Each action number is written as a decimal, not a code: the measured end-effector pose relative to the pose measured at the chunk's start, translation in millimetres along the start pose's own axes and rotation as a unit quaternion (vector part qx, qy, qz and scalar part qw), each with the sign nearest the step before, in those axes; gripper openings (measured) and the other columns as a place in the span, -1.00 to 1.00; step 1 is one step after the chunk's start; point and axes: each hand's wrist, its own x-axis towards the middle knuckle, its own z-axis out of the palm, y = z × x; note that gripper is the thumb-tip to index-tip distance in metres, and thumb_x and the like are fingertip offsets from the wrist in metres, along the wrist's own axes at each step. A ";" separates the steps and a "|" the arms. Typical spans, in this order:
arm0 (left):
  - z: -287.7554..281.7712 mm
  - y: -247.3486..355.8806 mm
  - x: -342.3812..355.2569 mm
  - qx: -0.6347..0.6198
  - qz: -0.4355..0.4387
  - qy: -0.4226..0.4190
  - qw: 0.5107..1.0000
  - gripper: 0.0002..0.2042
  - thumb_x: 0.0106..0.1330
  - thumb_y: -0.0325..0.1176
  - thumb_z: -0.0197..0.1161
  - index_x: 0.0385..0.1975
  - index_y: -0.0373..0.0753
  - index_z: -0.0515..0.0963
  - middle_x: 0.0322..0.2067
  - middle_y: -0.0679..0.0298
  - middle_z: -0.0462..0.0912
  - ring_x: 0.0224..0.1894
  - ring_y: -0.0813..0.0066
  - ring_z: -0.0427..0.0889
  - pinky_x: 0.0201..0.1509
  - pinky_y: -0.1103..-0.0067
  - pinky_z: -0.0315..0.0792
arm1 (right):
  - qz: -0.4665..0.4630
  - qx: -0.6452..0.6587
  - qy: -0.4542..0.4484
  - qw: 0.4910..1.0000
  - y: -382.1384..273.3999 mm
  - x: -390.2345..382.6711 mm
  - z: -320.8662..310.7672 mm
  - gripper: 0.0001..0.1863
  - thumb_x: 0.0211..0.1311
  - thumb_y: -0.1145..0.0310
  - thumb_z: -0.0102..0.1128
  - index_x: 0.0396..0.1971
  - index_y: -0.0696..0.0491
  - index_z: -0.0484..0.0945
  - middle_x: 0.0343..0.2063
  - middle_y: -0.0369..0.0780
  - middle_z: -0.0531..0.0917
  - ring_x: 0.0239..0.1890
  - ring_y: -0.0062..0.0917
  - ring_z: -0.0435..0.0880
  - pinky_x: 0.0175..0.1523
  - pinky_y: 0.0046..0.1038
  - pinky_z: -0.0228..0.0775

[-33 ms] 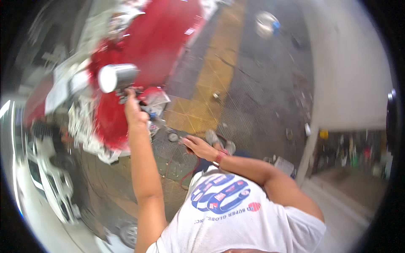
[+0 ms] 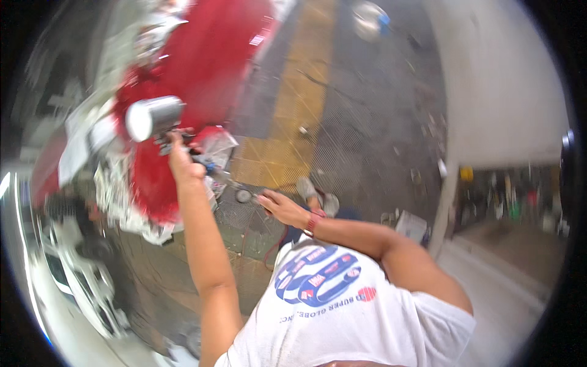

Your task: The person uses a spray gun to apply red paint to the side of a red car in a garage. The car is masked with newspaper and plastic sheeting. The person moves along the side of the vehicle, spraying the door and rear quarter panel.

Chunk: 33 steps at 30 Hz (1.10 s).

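Observation:
Out in front on the left, my left hand (image 2: 181,162) is wrapped round the grip of a spray gun (image 2: 164,144). A silvery cup (image 2: 165,112) with a white end sits on the gun. From the grip, a blue fitting (image 2: 210,166) and a slim line lead back to a small round gauge (image 2: 243,196). My right hand (image 2: 284,208) is bent with its fingertips at the gauge's end of this line; whether it grips the hose is unclear. Just beyond the gun lies a glossy red car panel (image 2: 214,58), edged with masking paper (image 2: 113,183).
A red hose (image 2: 270,257) trails by my legs. A yellow stripe (image 2: 299,92) crosses the dark floor. A pale container (image 2: 368,21) stands far off. On the right are a pale wall (image 2: 501,85) and a cluttered shelf (image 2: 513,199); a white car (image 2: 76,269) is at left.
The whole view has shifted, so the panel, floor stripe and container sit farther left. The spray gun remains in my left hand, and my right hand stays near the gauge.

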 end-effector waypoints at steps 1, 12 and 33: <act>-1.3 -4.3 9.2 0.011 -0.006 -0.011 1.000 -0.70 0.69 0.07 0.21 -0.12 -0.01 0.62 -0.21 0.39 0.76 -0.50 0.66 0.45 -0.47 0.66 0.38 | -0.050 0.018 0.053 0.997 5.2 -1.6 6.7 -0.51 0.77 -0.05 0.04 0.17 0.13 0.59 -0.35 -0.35 0.56 -0.35 -0.66 0.45 -0.24 -0.49 0.35; 155.7 -83.2 43.0 0.041 -0.044 -0.178 0.982 -0.51 0.66 0.19 0.21 0.20 -0.12 0.57 -0.01 0.27 0.74 -0.50 0.69 0.31 -0.40 0.64 0.28 | 0.037 0.250 0.156 0.955 -19.7 15.2 -73.1 -0.47 0.72 -0.11 0.15 0.22 0.07 0.68 -0.15 -0.43 0.70 -0.30 -0.76 0.41 -0.20 -0.57 0.35; 488.8 -235.6 -94.8 0.156 -0.054 -0.275 0.947 -0.37 0.57 0.35 0.24 0.14 -0.19 0.64 -0.21 0.31 0.72 -0.51 0.73 0.34 -0.44 0.68 0.27 | -0.131 0.268 0.275 0.914 -83.1 -131.8 -313.5 -0.81 0.77 0.15 0.09 0.02 -0.05 0.55 -0.45 -0.48 0.46 -0.51 -0.83 0.32 -0.41 -0.69 0.18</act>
